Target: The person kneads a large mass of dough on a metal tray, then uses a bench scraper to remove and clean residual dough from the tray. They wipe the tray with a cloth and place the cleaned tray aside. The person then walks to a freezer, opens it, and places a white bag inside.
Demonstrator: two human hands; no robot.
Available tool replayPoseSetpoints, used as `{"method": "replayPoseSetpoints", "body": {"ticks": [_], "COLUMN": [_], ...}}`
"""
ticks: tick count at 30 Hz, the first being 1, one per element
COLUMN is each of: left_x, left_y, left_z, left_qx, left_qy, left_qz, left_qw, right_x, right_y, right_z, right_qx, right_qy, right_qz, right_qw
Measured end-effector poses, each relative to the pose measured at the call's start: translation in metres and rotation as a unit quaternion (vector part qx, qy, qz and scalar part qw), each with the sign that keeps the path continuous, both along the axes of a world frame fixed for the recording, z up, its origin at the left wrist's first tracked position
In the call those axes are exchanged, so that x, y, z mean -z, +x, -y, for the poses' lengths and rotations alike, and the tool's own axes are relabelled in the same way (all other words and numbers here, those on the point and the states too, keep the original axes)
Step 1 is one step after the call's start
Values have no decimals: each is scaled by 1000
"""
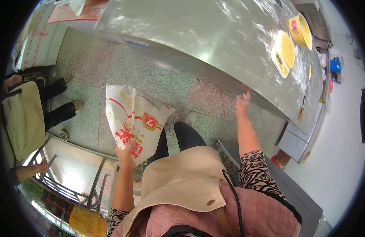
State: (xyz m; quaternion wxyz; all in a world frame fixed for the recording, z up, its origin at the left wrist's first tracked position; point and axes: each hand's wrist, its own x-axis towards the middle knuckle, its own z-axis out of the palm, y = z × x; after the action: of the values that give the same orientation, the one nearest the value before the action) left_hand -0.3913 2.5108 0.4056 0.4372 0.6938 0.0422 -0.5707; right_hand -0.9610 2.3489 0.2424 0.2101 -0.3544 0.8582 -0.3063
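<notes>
My left hand is closed on the lower side of a large white flour-type bag with red and gold printing. The bag hangs tilted in front of my legs, above the tiled floor. At the edge of the shiny metal table, my right hand is stretched out with nothing seen in it. Its fingers look loosely spread and slightly bent, close to or touching the edge; I cannot tell which. A tan apron covers my front.
On the table's right stand a kitchen scale with a yellow top and a yellow tub. A brush-like tool lies near its corner. At the left is another person in an apron, beside a metal rack. A white printed sack stands behind.
</notes>
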Motion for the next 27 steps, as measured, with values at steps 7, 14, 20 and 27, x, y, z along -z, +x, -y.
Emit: {"method": "replayPoseSetpoints", "body": {"ticks": [7,14,20,27], "left_x": [-4,-17,3,3], "left_y": [-52,-111,-109,-75], "left_z": [4,-20,-39,-99], "left_qx": [28,65,174,190], "left_qy": [28,0,20,21], "left_qz": [9,28,32,27], "left_qw": [999,997,984,981], "right_x": [-31,-52,-55,-66], "right_y": [11,8,16,151], "right_z": [28,30,12,-204], "right_qx": [142,32,22,-17], "right_qy": [-118,-147,-69,-62], "right_qz": [21,107,8,63], "right_qw": [983,983,997,996]}}
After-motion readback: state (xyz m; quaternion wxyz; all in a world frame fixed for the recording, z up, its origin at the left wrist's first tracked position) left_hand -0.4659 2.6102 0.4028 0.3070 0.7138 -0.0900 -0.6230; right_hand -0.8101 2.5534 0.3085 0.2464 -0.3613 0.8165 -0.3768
